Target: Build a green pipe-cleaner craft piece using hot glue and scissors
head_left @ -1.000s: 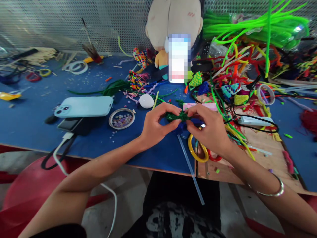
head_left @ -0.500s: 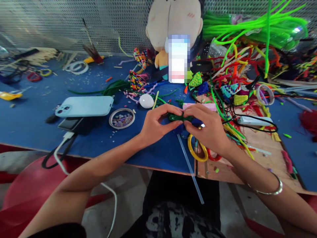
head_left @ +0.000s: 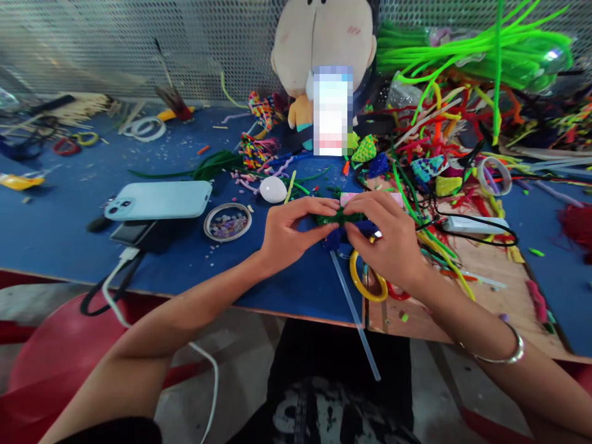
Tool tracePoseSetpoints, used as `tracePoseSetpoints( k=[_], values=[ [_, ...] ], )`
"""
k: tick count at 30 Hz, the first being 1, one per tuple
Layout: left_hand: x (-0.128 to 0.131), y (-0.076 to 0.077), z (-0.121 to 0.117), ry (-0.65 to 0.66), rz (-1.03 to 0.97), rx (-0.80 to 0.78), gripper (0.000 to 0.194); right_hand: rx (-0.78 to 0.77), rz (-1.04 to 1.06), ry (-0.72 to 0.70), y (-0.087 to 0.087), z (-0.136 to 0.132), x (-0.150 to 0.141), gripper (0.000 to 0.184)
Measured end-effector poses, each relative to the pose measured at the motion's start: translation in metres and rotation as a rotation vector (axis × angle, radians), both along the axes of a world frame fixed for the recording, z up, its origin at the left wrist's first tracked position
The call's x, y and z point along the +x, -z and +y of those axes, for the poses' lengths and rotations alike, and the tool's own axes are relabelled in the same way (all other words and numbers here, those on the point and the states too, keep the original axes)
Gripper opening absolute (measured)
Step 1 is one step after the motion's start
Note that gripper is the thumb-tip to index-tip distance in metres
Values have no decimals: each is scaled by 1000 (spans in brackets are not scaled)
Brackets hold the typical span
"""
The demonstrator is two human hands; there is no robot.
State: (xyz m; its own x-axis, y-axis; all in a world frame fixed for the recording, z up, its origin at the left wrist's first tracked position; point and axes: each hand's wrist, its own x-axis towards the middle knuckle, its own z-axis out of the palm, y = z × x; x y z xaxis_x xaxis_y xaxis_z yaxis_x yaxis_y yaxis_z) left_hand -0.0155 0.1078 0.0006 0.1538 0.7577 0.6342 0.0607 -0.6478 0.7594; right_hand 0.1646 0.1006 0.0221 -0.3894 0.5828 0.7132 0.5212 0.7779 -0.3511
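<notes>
Blue table (head_left: 60,228), mesh wall behind, craft clutter all over. Both hands meet over the table's near edge: left hand (head_left: 289,237) and right hand (head_left: 391,243) each pinch one end of a small dark green pipe-cleaner piece (head_left: 339,217) held between them, just above a yellow ring (head_left: 365,280). It looks light, fuzzy and bendy with a wire core, so it is best gripped at the ends with fingertips. A phone (head_left: 157,200) and bead dish (head_left: 227,221) lie to the left

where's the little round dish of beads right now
In the head view, the round dish of beads sits on the blue table, left of the left hand, beside the pale blue phone and near the white egg-shaped thing.
</notes>
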Motion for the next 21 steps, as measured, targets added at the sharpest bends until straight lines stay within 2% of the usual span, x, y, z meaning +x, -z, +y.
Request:
tracePoseSetpoints(
  k=[5, 12, 15, 21],
  values=[
    [0, 1, -1, -2, -3, 57, 12, 168, 31, -9, 0, -3, -1, 21],
    [-1, 0, -1, -66, 72, 77, 8, 209, 10, -42, 2, -1, 0, 21],
    [-1, 0, 1, -84, 66, 88, 10, 226, 37, -14, 0, 0, 2, 20],
    [-3, 0, 7, -22, -41, 39, 13, 173, 54, 75, 0, 6, 5, 18]
  ],
)
